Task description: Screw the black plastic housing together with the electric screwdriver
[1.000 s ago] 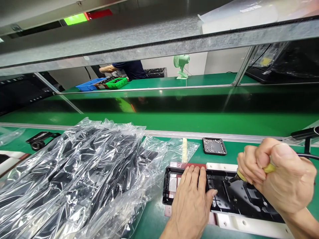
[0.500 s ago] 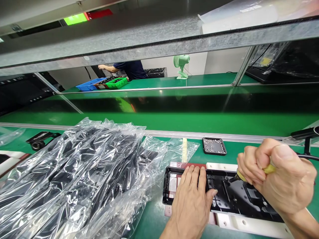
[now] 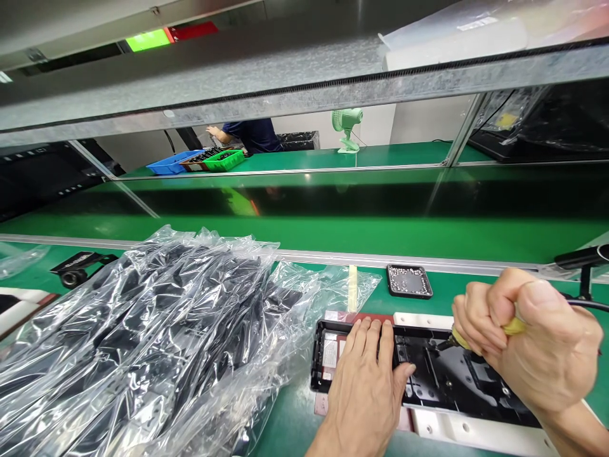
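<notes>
Green matting covers the bench (image 3: 295,419). Near right, the left hand (image 3: 366,387) lies flat and open on a black plastic housing (image 3: 442,381) seated in a white fixture (image 3: 476,431). The right hand (image 3: 528,343) fists a yellow-handled screwdriver (image 3: 459,339), tip on the housing. Crinkled clear bags (image 3: 143,343) lie left.

No lettering is legible; the housing's white label (image 3: 329,353) is too blurred.

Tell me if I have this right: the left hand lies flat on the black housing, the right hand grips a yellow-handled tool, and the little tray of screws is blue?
Not quite. In the head view the screw tray is black, not blue. The rest holds: the left hand lies flat on the black housing, and the right hand grips the yellow-handled tool.
</notes>
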`<state>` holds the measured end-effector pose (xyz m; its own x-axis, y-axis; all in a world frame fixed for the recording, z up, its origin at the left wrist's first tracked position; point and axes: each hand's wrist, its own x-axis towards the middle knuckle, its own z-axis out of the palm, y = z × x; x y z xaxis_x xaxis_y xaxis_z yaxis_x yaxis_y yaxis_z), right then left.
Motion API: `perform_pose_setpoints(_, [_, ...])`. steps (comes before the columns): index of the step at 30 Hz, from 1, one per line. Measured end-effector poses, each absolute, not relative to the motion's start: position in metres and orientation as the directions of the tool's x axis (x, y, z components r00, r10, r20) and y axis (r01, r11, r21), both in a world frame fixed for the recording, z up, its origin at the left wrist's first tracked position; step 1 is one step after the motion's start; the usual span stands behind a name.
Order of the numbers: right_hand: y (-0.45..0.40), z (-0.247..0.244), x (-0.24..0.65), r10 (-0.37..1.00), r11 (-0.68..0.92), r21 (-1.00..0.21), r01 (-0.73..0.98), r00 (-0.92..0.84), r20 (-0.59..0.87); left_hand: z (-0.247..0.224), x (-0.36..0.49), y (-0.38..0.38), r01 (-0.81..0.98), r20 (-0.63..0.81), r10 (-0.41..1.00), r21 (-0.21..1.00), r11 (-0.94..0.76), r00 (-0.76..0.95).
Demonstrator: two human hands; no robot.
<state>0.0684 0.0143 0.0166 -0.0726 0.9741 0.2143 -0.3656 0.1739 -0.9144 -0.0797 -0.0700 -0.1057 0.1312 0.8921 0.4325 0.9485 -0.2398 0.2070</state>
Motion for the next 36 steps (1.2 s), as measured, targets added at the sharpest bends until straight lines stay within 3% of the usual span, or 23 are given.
perform_pose_setpoints(16, [0.013,0.016,0.066,0.967,0.211,-0.91,-0.357,-0.06,0.248,-0.102,-0.08,-0.072,0.942,0.351,0.924,0.235,-0.24,0.148])
perform_pose_setpoints(36, [0.014,0.006,0.073,0.935,0.272,-0.916,-0.296,-0.144,0.324,-0.104,-0.081,-0.067,0.934,0.413,0.901,0.252,-0.253,0.132])
